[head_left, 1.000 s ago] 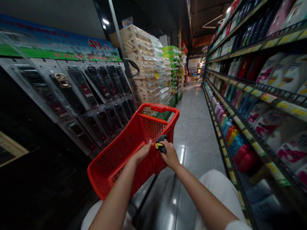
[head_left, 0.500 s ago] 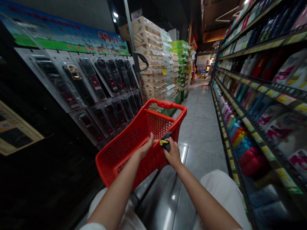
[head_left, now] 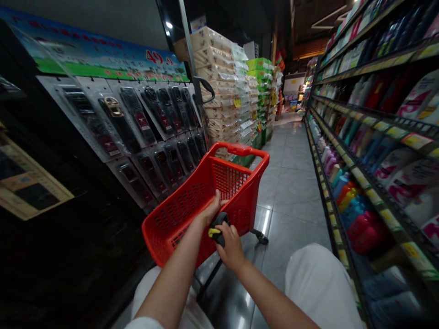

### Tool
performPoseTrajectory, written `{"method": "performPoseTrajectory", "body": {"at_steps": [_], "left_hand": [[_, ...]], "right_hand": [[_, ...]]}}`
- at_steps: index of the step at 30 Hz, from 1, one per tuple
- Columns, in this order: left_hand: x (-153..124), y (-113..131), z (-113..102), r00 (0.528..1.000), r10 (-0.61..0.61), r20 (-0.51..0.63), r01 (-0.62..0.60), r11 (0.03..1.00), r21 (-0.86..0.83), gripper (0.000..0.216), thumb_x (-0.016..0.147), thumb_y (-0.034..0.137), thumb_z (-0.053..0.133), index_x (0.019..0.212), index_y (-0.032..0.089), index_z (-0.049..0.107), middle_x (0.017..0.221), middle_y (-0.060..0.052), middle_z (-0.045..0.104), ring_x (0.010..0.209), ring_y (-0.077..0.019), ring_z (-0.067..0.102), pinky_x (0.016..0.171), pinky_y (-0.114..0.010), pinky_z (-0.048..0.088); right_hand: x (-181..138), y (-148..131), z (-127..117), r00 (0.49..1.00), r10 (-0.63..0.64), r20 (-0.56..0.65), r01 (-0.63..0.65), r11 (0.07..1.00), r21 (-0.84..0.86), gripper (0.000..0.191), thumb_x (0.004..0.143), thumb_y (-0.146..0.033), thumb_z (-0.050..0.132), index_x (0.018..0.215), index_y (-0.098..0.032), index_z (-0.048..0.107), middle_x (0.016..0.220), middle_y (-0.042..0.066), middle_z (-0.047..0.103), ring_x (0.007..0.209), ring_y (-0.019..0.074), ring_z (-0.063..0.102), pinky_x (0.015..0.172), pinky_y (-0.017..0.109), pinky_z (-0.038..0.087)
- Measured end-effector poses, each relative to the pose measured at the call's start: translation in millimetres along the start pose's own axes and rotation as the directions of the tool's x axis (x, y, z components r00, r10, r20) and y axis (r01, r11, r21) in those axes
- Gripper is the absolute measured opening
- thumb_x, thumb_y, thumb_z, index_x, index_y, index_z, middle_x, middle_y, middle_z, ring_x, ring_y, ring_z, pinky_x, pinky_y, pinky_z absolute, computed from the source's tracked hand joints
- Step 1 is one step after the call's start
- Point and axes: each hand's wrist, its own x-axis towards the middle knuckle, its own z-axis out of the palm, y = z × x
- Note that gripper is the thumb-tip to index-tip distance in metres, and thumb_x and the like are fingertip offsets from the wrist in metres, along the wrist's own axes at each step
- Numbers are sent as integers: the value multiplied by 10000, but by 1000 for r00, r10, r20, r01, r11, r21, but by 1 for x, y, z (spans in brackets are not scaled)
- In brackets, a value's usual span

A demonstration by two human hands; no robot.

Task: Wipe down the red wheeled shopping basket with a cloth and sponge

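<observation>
a dark grey cloth [head_left: 220, 219] with a yellow fold is bunched in the right hand [head_left: 230, 244], whose fingers are closed around it, at the outer near side of a red plastic cart [head_left: 242, 219]; whether it presses on the wall i cannot tell. it should handle as light, soft and limp, hard to harm, best taken by its thick bunched part. the left hand [head_left: 210, 212] is just beside it at the cart's near rim [head_left: 242, 189], thumb raised; i cannot tell whether its fingers grip there. the cart looks stiff and perhaps slightly slippery; with a wheel [head_left: 263, 239] under it, it may roll when pushed, so the rim or the handle [head_left: 238, 150] seems the firm place to steady it. beneath is a glossy tiled floor [head_left: 288, 196], with the person's white-clothed knees [head_left: 318, 278] near. farther out, packaged belts [head_left: 139, 114] hang on the left, stacked packs [head_left: 219, 77] rise beyond the handle, and shelves [head_left: 394, 132] of bottles [head_left: 368, 233] line the right.
</observation>
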Motion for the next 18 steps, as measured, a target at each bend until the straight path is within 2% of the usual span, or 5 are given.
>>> {"method": "performPoseTrajectory", "body": {"at_steps": [2,5,8,13,18], "left_hand": [[0,-2,-1,999,25,-41,-23,999,43,978,763,876,131,1036,148,725,977,-93,755,1050,-251,645,992,-356,449],[1,-3,0,992,71,-108,-53,987,154,811,748,830,417,989,120,725,1052,-115,741,1070,-273,631,1038,-403,417],[1,0,2,991,129,-39,-122,982,144,698,717,729,605,1055,129,715,1161,-105,714,1112,-272,616,1084,-418,380],[0,6,3,993,110,41,-113,989,96,631,773,663,608,1152,167,701,1219,-76,696,1191,-283,593,1117,-441,355],[5,8,1,995,90,40,-95,986,136,589,792,647,595,1147,190,706,1189,-60,712,1222,-281,574,1087,-412,389]], "right_hand": [[1,12,-6,996,-69,54,72,996,-53,616,686,-44,543,1269,-245,546,1348,87,566,1138,280,530,975,462,455],[12,38,-23,986,-129,103,144,977,-155,622,663,-14,522,1233,-257,581,1384,60,558,1110,281,526,964,465,458],[28,64,-44,992,-126,20,127,969,-212,632,670,-8,490,1253,-238,571,1375,72,565,1140,277,525,977,465,446],[59,95,-71,944,-49,-326,-45,961,-274,627,735,-40,457,1337,-206,514,1297,99,591,1225,266,502,1022,469,405],[84,117,-95,973,-71,-219,-28,906,-422,565,734,-42,485,1253,-223,615,1290,72,617,1116,271,524,982,436,422]]}}
